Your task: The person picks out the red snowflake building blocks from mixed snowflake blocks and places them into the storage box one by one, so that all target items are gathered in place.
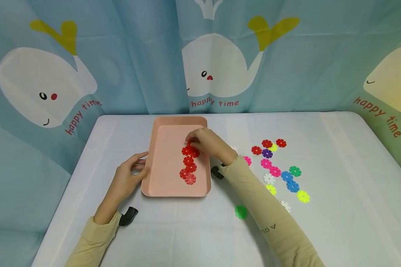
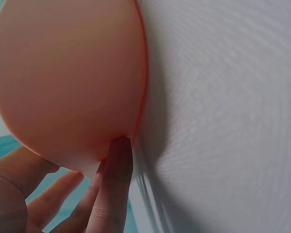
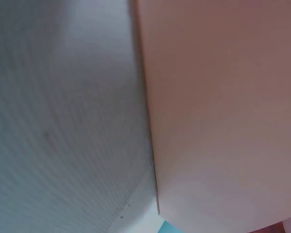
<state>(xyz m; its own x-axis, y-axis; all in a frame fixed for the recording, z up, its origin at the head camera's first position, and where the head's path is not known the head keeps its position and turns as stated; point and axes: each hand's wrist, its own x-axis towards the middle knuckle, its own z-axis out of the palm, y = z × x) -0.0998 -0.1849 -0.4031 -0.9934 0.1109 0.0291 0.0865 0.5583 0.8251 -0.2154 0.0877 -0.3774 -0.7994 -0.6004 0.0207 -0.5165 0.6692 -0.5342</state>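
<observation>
In the head view, a shallow pink tray [image 1: 168, 159] lies on the table with its long sides running front to back. Several red notched plastic discs [image 1: 188, 161] form an overlapping line along its right half. My right hand [image 1: 205, 141] reaches over the tray's right rim and pinches a red notched disc [image 1: 190, 144] at the far end of that line, partly hidden by the fingers. At the tray's left side, the fingertips of my left hand [image 1: 128, 176] rest against the outer wall, thumb apart from the fingers. The left wrist view shows fingers [image 2: 117, 170] touching the pink wall.
Right of the tray, loose notched discs lie scattered: red [image 1: 281, 143], purple [image 1: 267, 153], pink [image 1: 275, 171], blue [image 1: 292, 186], green [image 1: 295, 171], yellow [image 1: 303, 196] and white [image 1: 269, 178]. A green disc [image 1: 241, 212] lies nearer the front beside my right sleeve [image 1: 270, 211]. A whale-print curtain [image 1: 127, 74] hangs behind the table.
</observation>
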